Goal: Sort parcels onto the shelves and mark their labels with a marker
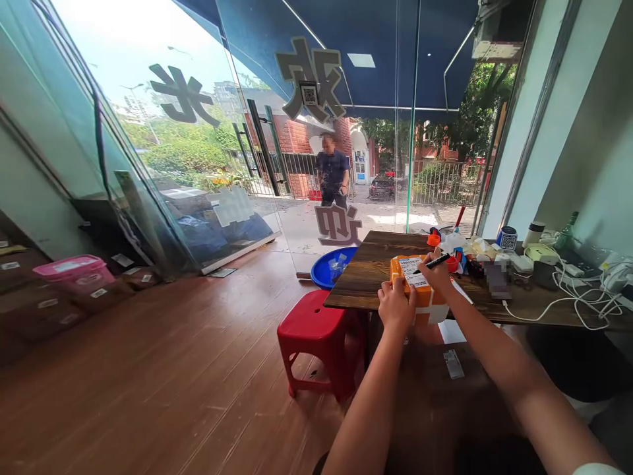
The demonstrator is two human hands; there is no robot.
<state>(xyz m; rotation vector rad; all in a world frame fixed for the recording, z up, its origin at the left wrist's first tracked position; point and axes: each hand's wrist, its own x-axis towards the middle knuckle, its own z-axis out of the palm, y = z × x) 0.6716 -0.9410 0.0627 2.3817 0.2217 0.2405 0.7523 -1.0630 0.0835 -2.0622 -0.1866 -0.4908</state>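
Note:
An orange parcel point(398, 265) with a white printed label point(413, 269) lies at the near edge of the dark wooden table point(368, 267). My left hand point(396, 303) grips the parcel's near left side, fingers bent over its top edge. In my right hand point(438, 274) is a black marker pen point(437, 261), held in a writing grip. Its tip points left and rests on or just above the label; contact is too small to tell. My right hand covers the far right part of the parcel.
A red plastic stool point(311, 320) and a blue basin point(324, 269) stand left of the table. White cables point(593, 297), a phone-like device point(497, 280) and clutter crowd the table's right. Pink tub point(74, 272) and cartons point(30, 303) line the left wall. A person point(333, 168) stands beyond the glass.

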